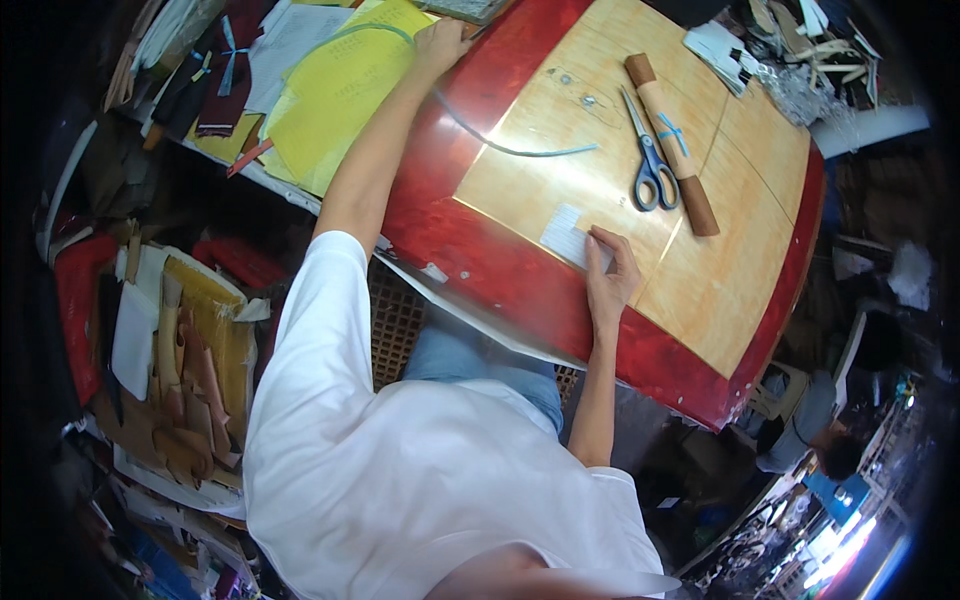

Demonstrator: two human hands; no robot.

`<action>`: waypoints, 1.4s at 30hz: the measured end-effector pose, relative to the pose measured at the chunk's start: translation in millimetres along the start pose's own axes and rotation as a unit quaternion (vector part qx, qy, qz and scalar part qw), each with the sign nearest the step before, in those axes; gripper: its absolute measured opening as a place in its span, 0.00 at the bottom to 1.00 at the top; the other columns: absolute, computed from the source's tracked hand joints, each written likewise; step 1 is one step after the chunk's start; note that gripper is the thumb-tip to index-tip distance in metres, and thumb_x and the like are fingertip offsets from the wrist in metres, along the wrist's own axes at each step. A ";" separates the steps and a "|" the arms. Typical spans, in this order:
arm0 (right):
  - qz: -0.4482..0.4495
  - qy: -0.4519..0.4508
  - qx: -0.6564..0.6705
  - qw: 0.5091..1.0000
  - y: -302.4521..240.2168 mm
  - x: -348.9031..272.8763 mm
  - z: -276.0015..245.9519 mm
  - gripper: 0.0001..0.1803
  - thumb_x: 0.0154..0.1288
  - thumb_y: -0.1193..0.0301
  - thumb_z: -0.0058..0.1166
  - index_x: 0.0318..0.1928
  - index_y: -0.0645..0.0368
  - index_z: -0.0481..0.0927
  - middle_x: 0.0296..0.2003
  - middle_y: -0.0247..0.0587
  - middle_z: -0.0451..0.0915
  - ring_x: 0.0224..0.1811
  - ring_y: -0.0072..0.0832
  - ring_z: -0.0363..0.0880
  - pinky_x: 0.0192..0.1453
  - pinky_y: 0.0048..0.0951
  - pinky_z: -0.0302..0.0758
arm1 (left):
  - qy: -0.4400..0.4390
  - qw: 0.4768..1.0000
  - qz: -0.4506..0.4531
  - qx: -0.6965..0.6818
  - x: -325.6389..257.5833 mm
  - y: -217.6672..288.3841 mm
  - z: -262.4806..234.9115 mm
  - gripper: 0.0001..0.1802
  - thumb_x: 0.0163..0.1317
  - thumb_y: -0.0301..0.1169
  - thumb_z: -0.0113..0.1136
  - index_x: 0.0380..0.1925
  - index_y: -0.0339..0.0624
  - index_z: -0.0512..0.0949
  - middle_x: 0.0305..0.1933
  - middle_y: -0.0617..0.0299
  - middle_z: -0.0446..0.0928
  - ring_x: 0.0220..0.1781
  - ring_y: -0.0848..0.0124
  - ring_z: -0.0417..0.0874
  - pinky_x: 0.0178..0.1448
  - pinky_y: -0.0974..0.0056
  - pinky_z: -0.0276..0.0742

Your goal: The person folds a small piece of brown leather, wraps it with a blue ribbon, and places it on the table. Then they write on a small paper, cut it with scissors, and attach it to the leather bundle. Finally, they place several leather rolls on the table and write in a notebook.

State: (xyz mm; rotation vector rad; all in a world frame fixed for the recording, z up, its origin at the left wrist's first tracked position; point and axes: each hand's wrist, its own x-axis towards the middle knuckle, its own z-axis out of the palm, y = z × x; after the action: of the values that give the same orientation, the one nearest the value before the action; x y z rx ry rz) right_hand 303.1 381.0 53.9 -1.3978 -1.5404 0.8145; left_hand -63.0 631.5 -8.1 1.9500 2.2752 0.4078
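Observation:
On the red-bordered, wood-patterned table (430,235), my right hand (612,275) rests by the near edge. Its fingers are curled around the corner of a small white slip of paper (563,232). My left hand (440,46) reaches to the far left, past the yellow sheets (335,110). Its fingers are closed near a dark, thin item, and what they hold is hard to make out. A thin grey-blue strip (540,153) curves from beside the left forearm onto the table. Scissors (648,160) with blue-black handles lie beside a brown roll (672,140) tied with blue ribbon.
White papers (715,52) and crumpled clear plastic (800,92) crowd the far right. Left of the table, folded dark cloth (225,85) lies near printed sheets. Stacked leather pieces (185,390) fill a lower spot on the left. Another person (808,420) sits at the right.

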 end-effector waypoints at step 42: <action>0.056 0.153 0.311 0.936 25.8 -68.5 -69.1 0.12 0.69 0.78 0.43 0.50 0.67 0.67 0.34 0.55 0.83 0.34 0.32 0.82 0.47 0.31 0.79 | 0.041 0.913 0.290 -0.285 -366.4 227.9 -9.1 0.16 0.57 0.26 0.65 0.47 0.46 0.82 0.47 0.63 0.83 0.52 0.63 0.82 0.58 0.58 0.73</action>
State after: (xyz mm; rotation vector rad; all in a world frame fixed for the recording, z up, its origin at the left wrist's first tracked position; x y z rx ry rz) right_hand 375.5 311.5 46.5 -1.0753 -0.8592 0.9905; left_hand 211.7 301.0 32.8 2.2277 1.3182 1.0834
